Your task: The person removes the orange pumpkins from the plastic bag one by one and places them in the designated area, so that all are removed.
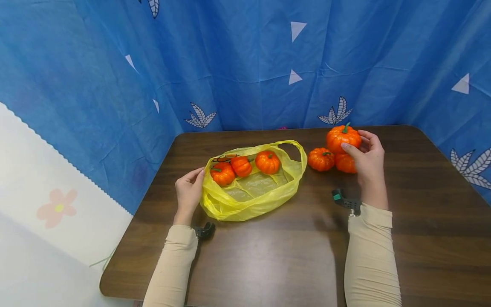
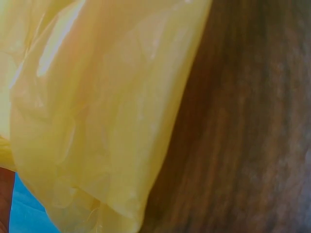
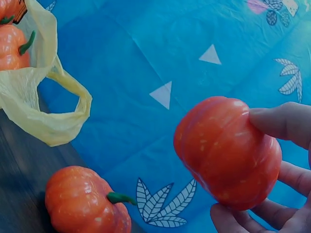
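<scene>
The left hand (image 1: 189, 191) pinches the yellow bag (image 1: 264, 204) at its left rim, toward the far-left corner of the desk (image 1: 268, 264). The bag appears thin, limp and slippery; grip by rim or handle. Near the far edge, the right hand (image 1: 370, 160) grips a raised pumpkin (image 1: 342, 139), likely light, stiff and smooth: hold its ribbed sides.

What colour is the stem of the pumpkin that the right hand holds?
The stem is green; it shows best in the head view.
</scene>
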Motion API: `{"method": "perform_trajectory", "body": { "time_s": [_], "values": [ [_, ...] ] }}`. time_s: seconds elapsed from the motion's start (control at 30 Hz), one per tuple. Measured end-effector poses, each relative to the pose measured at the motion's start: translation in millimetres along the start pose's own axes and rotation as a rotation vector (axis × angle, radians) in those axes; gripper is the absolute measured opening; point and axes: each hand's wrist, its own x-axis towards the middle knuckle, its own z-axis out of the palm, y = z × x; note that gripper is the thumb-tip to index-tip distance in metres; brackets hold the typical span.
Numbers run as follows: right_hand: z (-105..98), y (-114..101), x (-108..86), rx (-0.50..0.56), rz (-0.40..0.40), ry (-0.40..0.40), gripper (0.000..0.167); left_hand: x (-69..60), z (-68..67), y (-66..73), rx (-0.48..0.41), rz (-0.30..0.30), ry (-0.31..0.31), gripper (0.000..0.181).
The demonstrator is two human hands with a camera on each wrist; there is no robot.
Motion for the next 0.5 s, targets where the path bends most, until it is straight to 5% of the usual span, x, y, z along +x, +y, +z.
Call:
{"method": "perform_trajectory", "body": {
  "time_s": [0.5],
  "values": [
    [-17,2,8.5,0.072,0.096,0.19,0.061,-0.4,-0.1,-1.0,-0.017,-0.013,-0.01,0.022]
  ]
}}
